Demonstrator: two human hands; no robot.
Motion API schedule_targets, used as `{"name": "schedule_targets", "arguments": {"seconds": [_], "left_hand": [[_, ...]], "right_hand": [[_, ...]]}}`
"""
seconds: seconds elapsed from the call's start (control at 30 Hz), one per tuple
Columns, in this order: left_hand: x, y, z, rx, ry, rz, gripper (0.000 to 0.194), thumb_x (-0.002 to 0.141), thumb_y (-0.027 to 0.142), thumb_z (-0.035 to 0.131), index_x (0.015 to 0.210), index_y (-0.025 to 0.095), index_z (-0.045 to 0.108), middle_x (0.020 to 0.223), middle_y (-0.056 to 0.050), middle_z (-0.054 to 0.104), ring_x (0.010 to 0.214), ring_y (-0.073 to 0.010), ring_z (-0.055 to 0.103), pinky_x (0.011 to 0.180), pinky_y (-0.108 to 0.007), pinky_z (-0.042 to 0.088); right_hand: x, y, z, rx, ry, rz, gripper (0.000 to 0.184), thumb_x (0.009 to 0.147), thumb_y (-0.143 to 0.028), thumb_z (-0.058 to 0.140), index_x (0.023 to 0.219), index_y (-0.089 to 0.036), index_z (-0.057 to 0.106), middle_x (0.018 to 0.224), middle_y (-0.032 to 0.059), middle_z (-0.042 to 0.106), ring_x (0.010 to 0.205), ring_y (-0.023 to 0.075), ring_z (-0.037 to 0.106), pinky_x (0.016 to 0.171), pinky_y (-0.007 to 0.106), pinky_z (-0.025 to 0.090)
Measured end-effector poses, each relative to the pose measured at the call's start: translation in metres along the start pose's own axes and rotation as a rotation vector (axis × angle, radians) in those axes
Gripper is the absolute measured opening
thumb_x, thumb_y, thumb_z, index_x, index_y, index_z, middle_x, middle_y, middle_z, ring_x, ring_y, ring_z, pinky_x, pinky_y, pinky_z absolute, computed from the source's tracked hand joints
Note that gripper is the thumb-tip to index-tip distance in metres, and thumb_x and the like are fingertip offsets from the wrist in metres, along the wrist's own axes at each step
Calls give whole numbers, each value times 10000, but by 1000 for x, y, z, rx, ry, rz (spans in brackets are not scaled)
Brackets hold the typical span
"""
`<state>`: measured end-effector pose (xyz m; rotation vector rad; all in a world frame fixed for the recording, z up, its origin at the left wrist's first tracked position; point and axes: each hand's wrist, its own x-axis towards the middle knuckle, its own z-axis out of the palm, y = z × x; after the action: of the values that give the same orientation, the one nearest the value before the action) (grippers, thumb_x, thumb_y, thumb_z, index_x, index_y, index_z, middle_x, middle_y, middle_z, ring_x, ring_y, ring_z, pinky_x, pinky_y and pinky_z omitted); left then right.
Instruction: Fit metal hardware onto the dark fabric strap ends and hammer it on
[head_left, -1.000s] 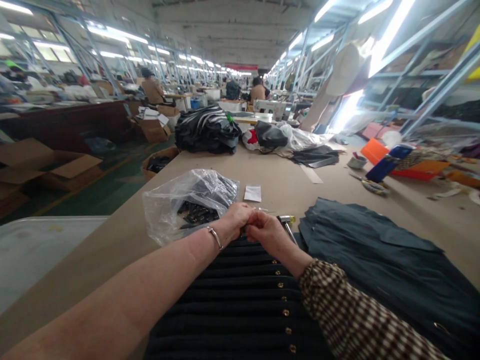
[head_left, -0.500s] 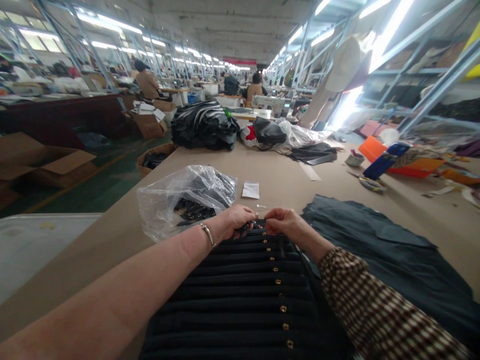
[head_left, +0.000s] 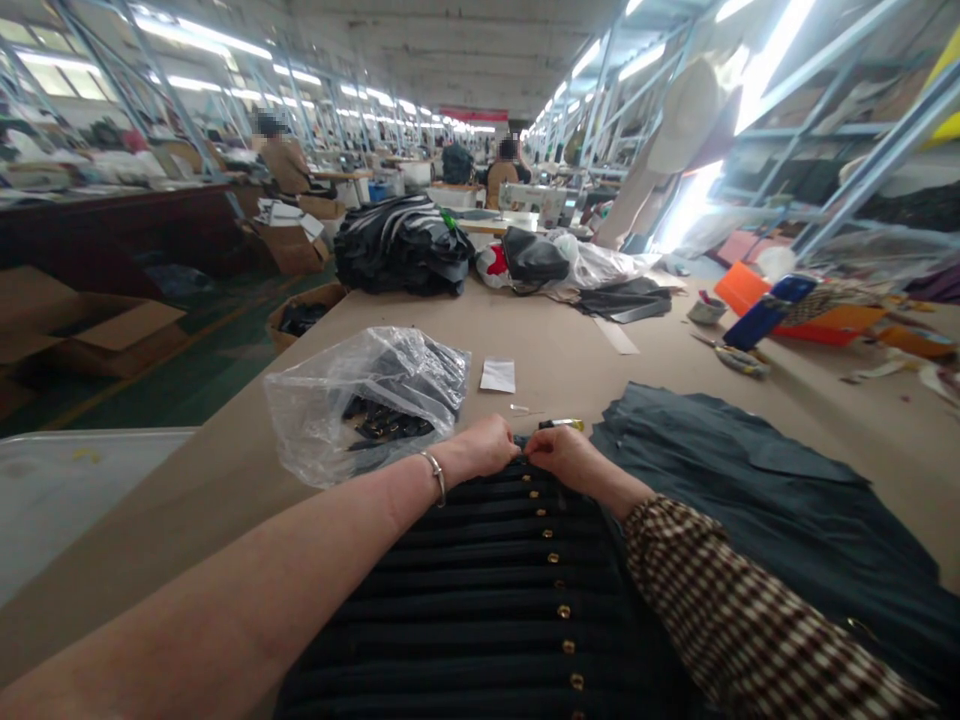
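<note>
Rows of dark fabric strips (head_left: pixel 450 600) lie overlapped before me, with a line of small gold metal fittings (head_left: pixel 564 611) along their right side. At the far end of the rows, my left hand (head_left: pixel 487 446) is closed, its fingers curled down. My right hand (head_left: pixel 570 458) pinches thumb to fingertips just right of it, almost touching. A bit of dark material shows between the fingertips, but what each hand grips is mostly hidden. Left of my left hand, a clear plastic bag (head_left: pixel 315 420) holds black pieces with gold bits (head_left: pixel 390 422). A hammer (head_left: pixel 562 424) lies beyond my right hand.
Dark fabric panels (head_left: pixel 742 470) spread at the right. A white paper square (head_left: pixel 498 375) and a thin pin-like item (head_left: pixel 521 409) lie ahead. Scissors (head_left: pixel 739 360) and a blue phone-like object (head_left: pixel 772 310) are farther right. A dark fabric pile (head_left: pixel 405 245) stands at the back.
My hands were together, then parted, showing dark pieces in the left hand; now the fingertips have come close again over the far strips. The view has shifted slightly.
</note>
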<state>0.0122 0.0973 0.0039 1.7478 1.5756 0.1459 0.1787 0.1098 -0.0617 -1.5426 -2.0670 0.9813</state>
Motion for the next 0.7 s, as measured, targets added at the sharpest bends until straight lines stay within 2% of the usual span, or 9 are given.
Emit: {"name": "schedule_targets", "arguments": {"seconds": [0.23,0.37,0.47,0.6,0.63,0.7], "left_hand": [[11,-2,7,83,33,29,247,684,216,669,472,177,548,416,9,460,549,-168,562,550,-250,393],[16,-7,11,95,35,33,199,761,267,666,613,160,587,628,-2,599,702,-157,601,696,-299,462],[15,-12,9,71,38,22,187,806,288,644,693,148,592,738,-9,624,764,-145,597,759,-328,471],[7,-18,-2,-41,38,29,225,716,210,695,553,151,551,548,-5,521,642,-143,558,607,-249,416],[3,-20,-5,-90,22,34,214,725,235,682,570,151,562,519,7,498,575,-126,530,544,-234,388],[-4,-21,-10,-211,-26,44,196,793,341,605,724,158,610,517,35,496,454,-91,457,437,-210,320]], "right_hand": [[1,-6,-1,-201,-1,-71,177,617,-64,544,643,-178,678,588,-16,631,559,112,521,540,207,358],[0,-9,-1,-277,4,-100,194,604,-39,532,622,-186,658,587,-6,610,572,120,500,540,222,321],[-1,-9,-2,-295,6,-113,172,612,-51,542,599,-188,645,576,-5,598,573,121,495,535,222,311],[-5,-14,-5,-274,60,-138,138,651,-87,560,623,-188,649,595,-4,599,598,124,503,559,227,322],[-6,-17,-6,-263,87,-145,133,681,-109,557,654,-189,660,613,-1,607,615,127,510,572,230,330],[-10,-26,-4,-230,139,-156,150,765,-184,535,736,-189,682,642,5,620,629,127,520,587,232,349]]}}
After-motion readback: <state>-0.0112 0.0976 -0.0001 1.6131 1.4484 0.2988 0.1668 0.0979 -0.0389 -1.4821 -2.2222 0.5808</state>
